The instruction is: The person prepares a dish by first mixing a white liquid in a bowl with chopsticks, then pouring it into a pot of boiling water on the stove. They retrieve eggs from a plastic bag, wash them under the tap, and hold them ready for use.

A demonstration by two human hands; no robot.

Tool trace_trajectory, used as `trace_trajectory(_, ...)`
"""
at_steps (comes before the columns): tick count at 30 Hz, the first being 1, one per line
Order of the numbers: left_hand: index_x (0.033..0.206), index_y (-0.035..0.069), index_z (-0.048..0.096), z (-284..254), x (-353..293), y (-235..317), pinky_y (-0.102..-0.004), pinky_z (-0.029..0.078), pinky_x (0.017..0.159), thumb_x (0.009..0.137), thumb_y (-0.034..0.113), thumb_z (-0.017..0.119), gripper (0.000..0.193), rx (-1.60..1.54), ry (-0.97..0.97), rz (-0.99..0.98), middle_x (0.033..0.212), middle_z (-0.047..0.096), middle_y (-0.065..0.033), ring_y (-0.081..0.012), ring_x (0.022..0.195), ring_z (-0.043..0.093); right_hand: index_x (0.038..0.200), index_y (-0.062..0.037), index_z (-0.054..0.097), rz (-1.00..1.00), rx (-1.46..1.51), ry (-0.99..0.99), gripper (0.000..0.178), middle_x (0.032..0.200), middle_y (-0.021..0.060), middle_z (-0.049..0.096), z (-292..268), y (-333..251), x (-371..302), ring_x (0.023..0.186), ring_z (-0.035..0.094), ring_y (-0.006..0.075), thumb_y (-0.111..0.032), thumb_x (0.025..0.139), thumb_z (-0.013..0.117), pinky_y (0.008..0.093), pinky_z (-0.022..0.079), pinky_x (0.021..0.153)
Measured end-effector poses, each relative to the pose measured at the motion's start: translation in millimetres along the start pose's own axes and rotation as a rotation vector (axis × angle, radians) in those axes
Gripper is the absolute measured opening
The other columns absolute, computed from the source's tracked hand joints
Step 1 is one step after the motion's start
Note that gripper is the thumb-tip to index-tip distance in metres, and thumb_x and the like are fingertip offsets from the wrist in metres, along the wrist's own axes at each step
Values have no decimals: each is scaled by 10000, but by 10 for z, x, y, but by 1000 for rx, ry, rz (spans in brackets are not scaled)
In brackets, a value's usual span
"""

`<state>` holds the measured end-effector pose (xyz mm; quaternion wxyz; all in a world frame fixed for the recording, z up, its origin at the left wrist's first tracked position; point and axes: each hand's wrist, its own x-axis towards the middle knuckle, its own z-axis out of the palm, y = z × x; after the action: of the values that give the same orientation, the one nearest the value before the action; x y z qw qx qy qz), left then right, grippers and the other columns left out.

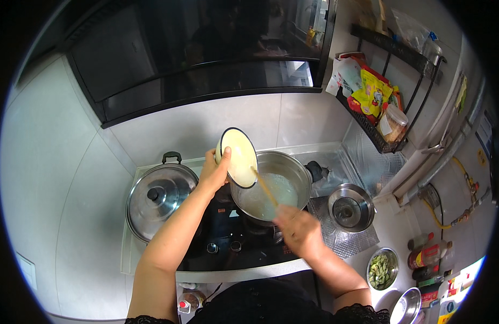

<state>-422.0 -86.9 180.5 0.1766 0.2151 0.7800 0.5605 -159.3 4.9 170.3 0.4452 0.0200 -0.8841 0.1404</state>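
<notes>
My left hand (pixel 214 171) is closed on the rim of a cream bowl (pixel 240 154) with a dark edge, thumb along its inner side. The bowl is tipped steeply over a steel pot (pixel 301 171) on the stove, and its inside faces me. Whitish, cloudy liquid (pixel 284 190) lies in the pot. My right hand (pixel 299 229), slightly blurred, grips wooden chopsticks (pixel 266 189) above the pot's near right rim. Their tips reach the bowl's lower inner side. Whether there is one stick or a pair I cannot make out.
A lidded steel pot (pixel 165 200) stands left on the black stove (pixel 206 254). Nested steel bowls (pixel 362 218) sit at right, with a bowl of green vegetable pieces (pixel 383 268) nearer. Bottles (pixel 428 255) line the right side. A wall rack (pixel 389 144) holds packets and a jar.
</notes>
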Motion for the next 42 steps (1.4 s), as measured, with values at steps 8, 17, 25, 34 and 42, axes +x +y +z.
trace_trajectory(8, 1376, 78, 367, -88, 25, 11, -458, 504, 812, 759, 889, 252, 1025, -253, -149, -359, 1098, 568, -204, -329, 858, 601, 1007, 22, 643, -14, -37, 109, 318, 1035, 170, 654, 412, 24, -356, 928, 669, 302, -34, 720, 766, 343, 562, 790)
trace_trajectory(17, 1400, 72, 346, -69, -183, -31, -506, 484, 873, 744, 896, 275, 1055, -522, -191, -437, 1104, 545, -255, -351, 891, 592, 1008, 19, 639, 22, -109, 121, 309, 1018, 163, 658, 527, 173, -423, 917, 671, 291, -38, 730, 761, 337, 563, 773)
trace_trajectory(25, 1375, 53, 373, -112, -296, -30, -509, 484, 874, 770, 877, 260, 1029, -572, -205, -411, 1067, 557, -254, -353, 876, 597, 974, 12, 649, 79, -108, 32, 224, 963, 153, 679, 314, 315, -387, 875, 679, 294, -60, 774, 721, 352, 565, 743)
trace_trajectory(34, 1318, 35, 341, -171, -486, 5, -442, 519, 816, 871, 760, 307, 852, -481, -112, -266, 1077, 564, -205, -310, 882, 618, 925, 39, 686, 276, 33, 59, 153, 919, 189, 698, 5, 325, -154, 849, 694, 313, -18, 785, 711, 339, 558, 761)
trace_trajectory(42, 1340, 152, 281, 88, -892, -215, -405, 530, 815, 936, 495, 527, 584, -725, -131, -75, 1245, 517, -108, -247, 1050, 597, 993, 5, 668, -1, 73, 26, 269, 1001, 153, 678, -223, -315, 68, 928, 672, 292, -28, 741, 756, 363, 561, 798)
